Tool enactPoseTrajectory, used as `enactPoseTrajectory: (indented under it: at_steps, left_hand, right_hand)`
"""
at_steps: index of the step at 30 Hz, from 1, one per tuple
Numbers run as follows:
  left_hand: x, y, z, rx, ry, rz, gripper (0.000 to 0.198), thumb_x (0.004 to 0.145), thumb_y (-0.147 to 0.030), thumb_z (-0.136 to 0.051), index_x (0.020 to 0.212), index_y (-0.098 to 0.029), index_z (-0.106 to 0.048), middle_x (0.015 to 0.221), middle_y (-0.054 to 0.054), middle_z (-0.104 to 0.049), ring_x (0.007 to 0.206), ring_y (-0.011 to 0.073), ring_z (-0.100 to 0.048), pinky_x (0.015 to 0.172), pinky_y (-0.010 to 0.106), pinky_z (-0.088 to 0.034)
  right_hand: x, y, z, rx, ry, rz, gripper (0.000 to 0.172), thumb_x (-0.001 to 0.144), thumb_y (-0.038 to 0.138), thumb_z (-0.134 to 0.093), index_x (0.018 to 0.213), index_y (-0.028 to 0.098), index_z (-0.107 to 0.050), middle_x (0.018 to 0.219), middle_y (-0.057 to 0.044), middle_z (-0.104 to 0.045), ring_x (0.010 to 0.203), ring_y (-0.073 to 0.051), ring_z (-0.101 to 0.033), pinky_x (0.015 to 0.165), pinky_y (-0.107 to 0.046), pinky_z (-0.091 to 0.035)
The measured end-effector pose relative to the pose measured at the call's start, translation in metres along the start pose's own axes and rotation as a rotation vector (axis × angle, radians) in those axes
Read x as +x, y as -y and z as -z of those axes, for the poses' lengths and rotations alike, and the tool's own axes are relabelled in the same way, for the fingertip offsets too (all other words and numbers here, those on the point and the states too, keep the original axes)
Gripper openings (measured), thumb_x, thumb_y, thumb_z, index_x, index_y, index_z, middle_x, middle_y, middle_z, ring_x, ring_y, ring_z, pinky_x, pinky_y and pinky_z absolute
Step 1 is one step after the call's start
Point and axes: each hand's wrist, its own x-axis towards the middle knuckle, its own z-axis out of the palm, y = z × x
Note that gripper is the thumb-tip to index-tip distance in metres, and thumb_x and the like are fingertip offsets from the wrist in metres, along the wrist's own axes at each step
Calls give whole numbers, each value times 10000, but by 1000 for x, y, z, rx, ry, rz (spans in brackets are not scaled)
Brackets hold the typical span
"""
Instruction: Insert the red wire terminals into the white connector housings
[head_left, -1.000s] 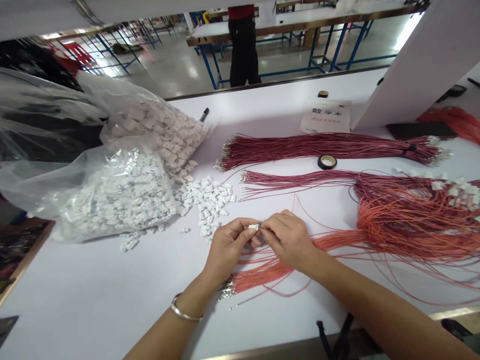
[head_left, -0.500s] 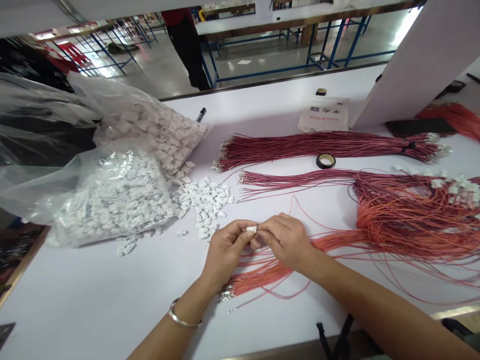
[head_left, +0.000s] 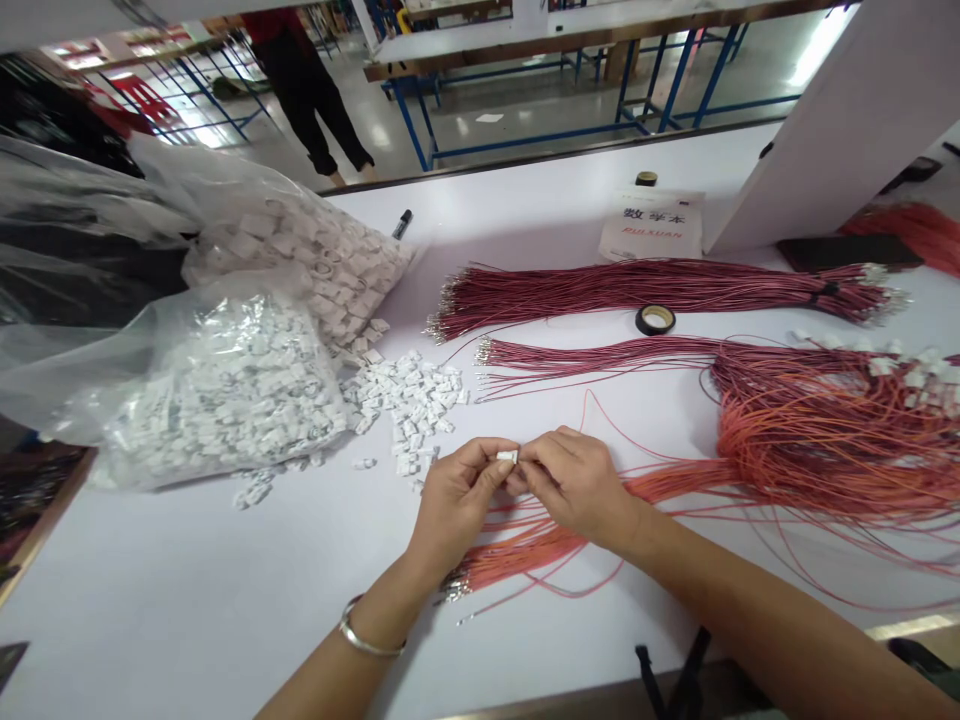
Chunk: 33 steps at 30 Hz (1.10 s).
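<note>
My left hand [head_left: 459, 500] is closed, pinching a small white plastic connector housing [head_left: 507, 456] between thumb and fingertips. Against the housing's right end, my right hand [head_left: 574, 480] is closed in a pinch. A thin orange-red wire [head_left: 588, 400] loops up from behind the right hand; its end seems to be between those fingertips, which hide it. Both hands hover over a bundle of orange-red wires [head_left: 517, 560] with metal terminals at its left end. Loose white connector housings [head_left: 412, 400] lie in a pile just beyond my left hand.
Two clear bags, one of white housings [head_left: 225, 390] and one of larger pinkish-white pieces [head_left: 315, 260], stand at left. Dark red wire bundles [head_left: 600, 295], black tape [head_left: 655, 320], a notebook [head_left: 651, 225] and tangled wires [head_left: 832, 430] lie beyond and right. A person [head_left: 304, 90] is behind the table.
My hands keep nearly the same pose, with the housing turned only slightly. The person in the background has moved to the left.
</note>
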Motion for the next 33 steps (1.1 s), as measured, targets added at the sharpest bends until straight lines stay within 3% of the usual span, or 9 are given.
enactPoseTrajectory:
  at_steps: [6,10,13,15,18,20,21,26,33]
  left_hand:
    - [3,0,5,36,3,-39,231,840,-362,-678,954,-161,-684,677,22,-725,665,178,-684,722,315,-548]
    - [7,2,18,74,-102,-68,222,842,-347,-689,973,-168,-680,644,5,-707,651,173,-671,729,319,-534]
    - [12,6,30,48,-183,-92,220,836,-329,-699,982,-167,-682,653,-4,-695,648,147,-642,714,286,-512]
    - [14,8,35,10,-229,-112,228,836,-328,-700,997,-169,-678,678,-3,-696,660,134,-630,704,267,-498]
    - [16,11,38,-21,-280,-135,233,847,-329,-687,1019,-173,-665,714,1,-702,683,126,-626,713,259,-484]
    - [16,11,36,-10,-255,-142,231,854,-328,-677,1021,-170,-659,710,3,-700,694,131,-626,720,265,-482]
    - [15,11,35,5,-227,-141,231,855,-329,-674,1020,-168,-658,699,4,-696,694,137,-626,718,270,-484]
    - [8,4,23,110,-74,-111,218,854,-335,-658,988,-163,-665,647,9,-681,651,166,-635,698,309,-496]
    - [7,7,16,131,-36,-107,189,872,-329,-617,972,-172,-651,640,16,-687,662,185,-658,718,335,-507]
  right_hand:
    - [4,4,5,-59,33,21,199,965,141,-438,815,189,-560,709,-8,-654,624,-134,-542,693,-302,-384]
    - [15,-5,23,-241,57,102,164,947,161,-491,828,186,-602,757,-18,-678,724,-150,-578,842,-377,-342]
    - [18,-20,41,-280,148,63,166,945,227,-526,823,178,-628,775,-46,-683,775,-176,-587,847,-387,-348]
    - [18,-27,53,-156,259,-67,198,956,217,-495,822,175,-635,739,-35,-673,715,-156,-590,770,-332,-389]
    - [16,-28,68,222,582,-245,251,968,183,-443,820,182,-646,693,19,-675,560,-96,-579,620,-236,-415]
    - [18,-26,74,368,728,-205,212,935,161,-498,808,183,-666,735,24,-697,607,-93,-618,618,-211,-434]
    - [21,-26,75,359,719,-164,175,907,144,-541,804,181,-677,771,14,-708,670,-103,-640,651,-213,-446]
    - [51,-36,66,-181,454,-204,153,852,72,-593,815,173,-701,808,-30,-722,732,-149,-648,677,-249,-441]
    - [85,-24,26,-685,758,-59,225,901,56,-484,972,63,-698,989,-205,-686,900,-230,-672,691,-279,-466]
